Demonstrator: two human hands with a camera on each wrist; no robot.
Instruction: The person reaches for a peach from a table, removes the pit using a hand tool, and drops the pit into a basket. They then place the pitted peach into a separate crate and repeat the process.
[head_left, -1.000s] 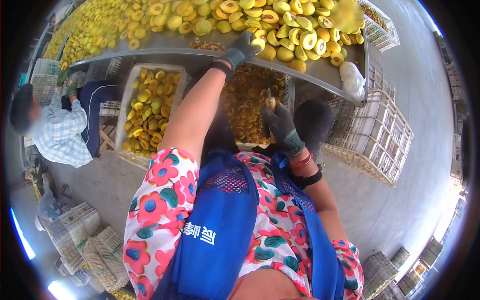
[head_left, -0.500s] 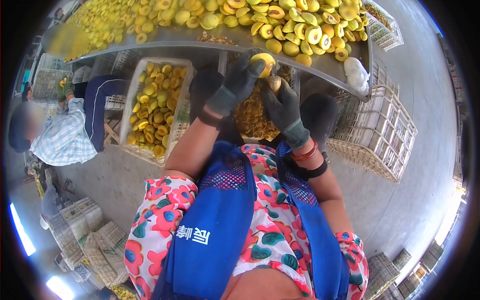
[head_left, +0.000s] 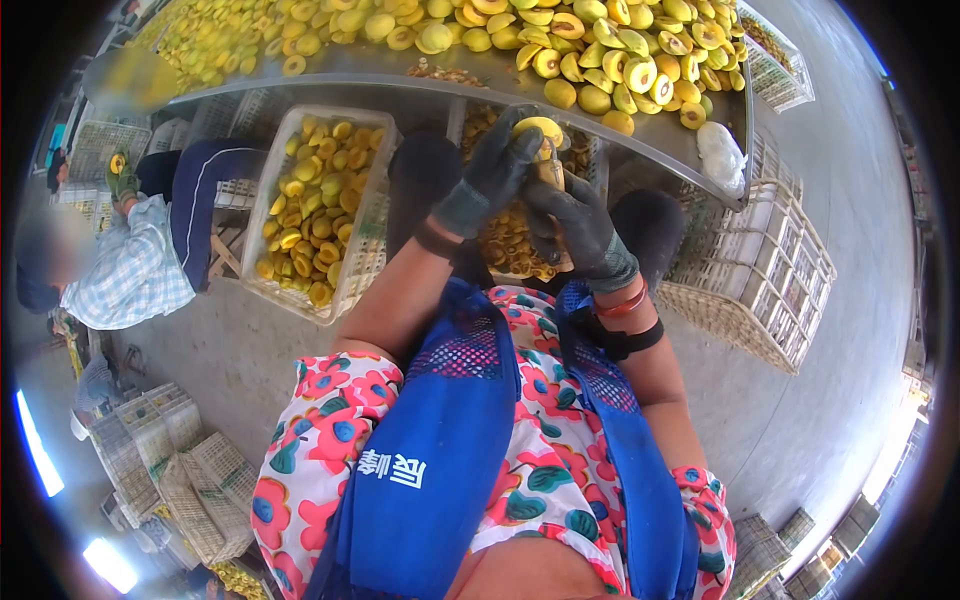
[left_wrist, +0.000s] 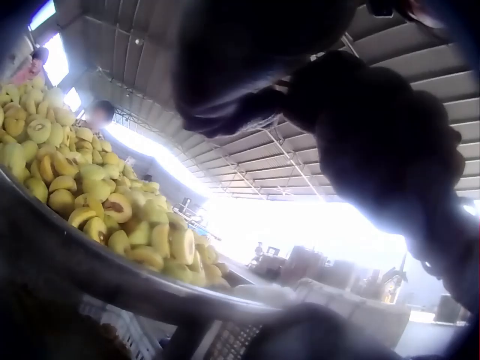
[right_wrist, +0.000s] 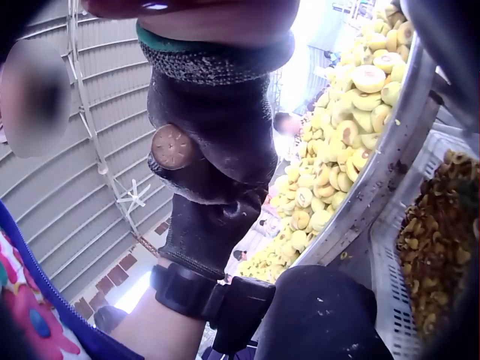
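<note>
In the head view my gloved left hand (head_left: 490, 170) grips a yellow stone-fruit half (head_left: 540, 128), fingers curled round its side. My gloved right hand (head_left: 582, 222) holds a small wooden-handled tool (head_left: 550, 174), its metal end up against the fruit. The round butt of the wooden handle (right_wrist: 172, 146) sticks out of the fist in the right wrist view. Both hands are close together over a crate of cut fruit scraps (head_left: 515, 245), in front of the metal table's edge. Dark and backlit, the gloves hide the fruit in the left wrist view.
A metal table (head_left: 480, 68) carries a heap of halved yellow fruit (head_left: 640, 50). Left of my knees stands a white crate (head_left: 378, 215) of fruit halves; stacked crates (head_left: 750, 270) stand at right. A white plastic bag (head_left: 720, 158) lies at the table corner. Another person (head_left: 130, 270) sits at left.
My left hand has drawn back from the table heap with a fruit half and met my right hand. The tool has turned up and come against the fruit.
</note>
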